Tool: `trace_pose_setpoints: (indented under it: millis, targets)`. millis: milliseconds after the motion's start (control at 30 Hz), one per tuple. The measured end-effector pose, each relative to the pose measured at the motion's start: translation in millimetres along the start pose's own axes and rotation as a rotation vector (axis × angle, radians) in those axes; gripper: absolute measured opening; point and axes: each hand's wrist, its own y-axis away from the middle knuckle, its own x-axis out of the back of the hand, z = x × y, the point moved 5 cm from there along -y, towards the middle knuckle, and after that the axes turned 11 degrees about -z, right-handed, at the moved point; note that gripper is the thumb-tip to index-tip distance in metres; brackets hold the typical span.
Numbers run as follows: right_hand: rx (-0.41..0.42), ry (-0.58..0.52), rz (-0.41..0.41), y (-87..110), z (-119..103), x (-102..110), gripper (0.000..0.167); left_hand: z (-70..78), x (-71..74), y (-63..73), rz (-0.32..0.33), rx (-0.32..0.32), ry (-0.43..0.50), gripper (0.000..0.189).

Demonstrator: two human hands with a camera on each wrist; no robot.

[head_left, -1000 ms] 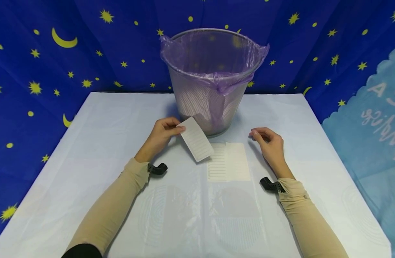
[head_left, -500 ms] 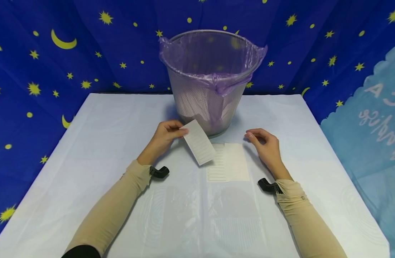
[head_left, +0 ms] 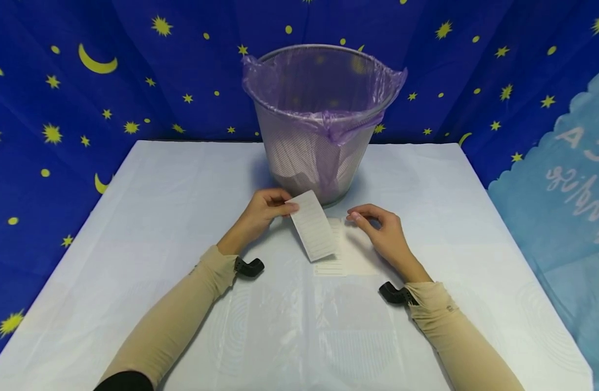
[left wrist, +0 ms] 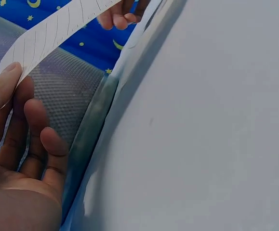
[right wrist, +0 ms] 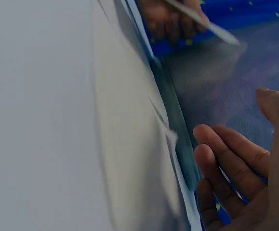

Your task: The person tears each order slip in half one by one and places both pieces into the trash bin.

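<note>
Blue backdrop [head_left: 191,70] with yellow stars and moons, white worktop [head_left: 172,179] in front. Head view: mesh bin [head_left: 289,152] with purple liner [head_left: 345,127] stands on the worktop's far side. Left hand [head_left: 255,220] pinches the slip [head_left: 315,228] — held tilted in front of the bin, partly covering the lined sheet [head_left: 330,269]. Plain sheet [head_left: 360,255] just beside that one. Right hand [head_left: 387,233] near the plain sheet, grips nothing, slightly bent. Left wrist: pinch is at the slip's end — slip curves, ruled lines visible. Right wrist: right hand's thumb and fingers apart; slip blurred.
</note>
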Motion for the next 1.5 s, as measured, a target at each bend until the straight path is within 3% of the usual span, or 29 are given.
trace_pose_setpoints:
  millis: [267, 433, 700, 1133, 1500]
  targets:
    - [0.038, -0.05, -0.068, 2.2, -15.5, -20.1, 0.016, -3.2, -10.2, -3.2, -0.019, 0.027, -0.034, 0.018]
    - [0.042, -0.027, -0.073, 4.3, -20.8, -26.3, 0.015, -5.2, -14.5, -3.5, -0.029, 0.053, -0.056, 0.012]
    - [0.069, 0.037, -0.04, 8.5, -30.5, -32.7, 0.014, -6.2, -21.3, -6.4, -0.051, 0.058, -0.088, 0.006]
    - [0.105, 0.03, 0.027, 8.9, -33.5, -38.1, 0.008, -6.6, -24.0, -6.3, -0.046, 0.077, -0.096, 0.006]
    - [0.093, 0.023, 0.124, 12.0, -69.2, -29.5, 0.004, -7.6, -25.5, -1.0, -0.078, 0.076, -0.116, 0.012]
